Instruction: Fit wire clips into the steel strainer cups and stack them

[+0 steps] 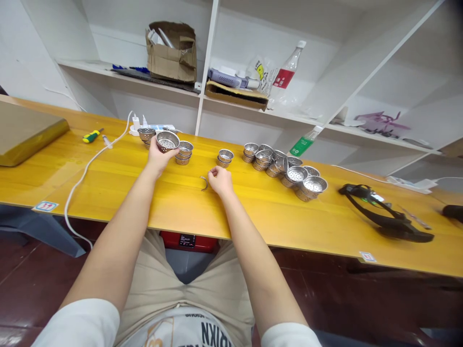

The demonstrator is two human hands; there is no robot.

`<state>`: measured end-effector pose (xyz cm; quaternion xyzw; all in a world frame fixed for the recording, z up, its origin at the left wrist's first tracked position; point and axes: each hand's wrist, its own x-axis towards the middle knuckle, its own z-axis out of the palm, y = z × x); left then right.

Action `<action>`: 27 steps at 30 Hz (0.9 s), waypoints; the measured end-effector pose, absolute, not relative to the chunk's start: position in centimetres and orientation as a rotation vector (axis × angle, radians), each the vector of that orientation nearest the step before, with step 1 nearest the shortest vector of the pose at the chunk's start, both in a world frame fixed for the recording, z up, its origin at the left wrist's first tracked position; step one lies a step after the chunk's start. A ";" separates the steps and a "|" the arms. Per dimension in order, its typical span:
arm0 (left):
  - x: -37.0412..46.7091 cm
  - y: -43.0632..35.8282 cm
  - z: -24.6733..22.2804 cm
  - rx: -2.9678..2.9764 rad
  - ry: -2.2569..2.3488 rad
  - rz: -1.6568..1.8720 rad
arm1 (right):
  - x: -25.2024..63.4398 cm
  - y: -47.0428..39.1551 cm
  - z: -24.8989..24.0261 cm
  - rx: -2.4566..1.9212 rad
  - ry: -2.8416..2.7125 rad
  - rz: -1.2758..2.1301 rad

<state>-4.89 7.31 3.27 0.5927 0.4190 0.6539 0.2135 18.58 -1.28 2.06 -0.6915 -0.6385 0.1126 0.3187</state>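
My left hand (158, 156) is closed on a perforated metal strainer cup (168, 141), its open top facing up. Stacked strainer cups (183, 153) stand on the table just right of that hand, and further cups (145, 135) are behind it to the left. My right hand (221, 180) has its fingers pinched together low over the table; whether anything is between them is hidden. Close to its left lies a small curved metal piece (204, 183). Behind the right hand sits a short stack of cups (224, 158).
A cluster of stacked strainer cups (294, 175) occupies the right middle, with a green-labelled bottle (304, 143) behind it. Black headgear (387, 214) lies at right. A screwdriver (92, 136), white cable (86, 178), power strip (159, 128) and cardboard box (32, 125) are leftward.
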 end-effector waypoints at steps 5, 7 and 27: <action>-6.1 8.0 2.5 1.589 1.449 1.897 | 18.8 -1.3 2.2 -1.839 -1.668 0.290; -6.2 7.3 2.6 1.629 1.494 1.872 | 18.8 -1.4 2.2 -1.849 -1.667 0.281; -0.3 2.3 0.8 2.573 1.682 0.913 | 19.9 -0.7 1.7 -1.953 -1.516 0.247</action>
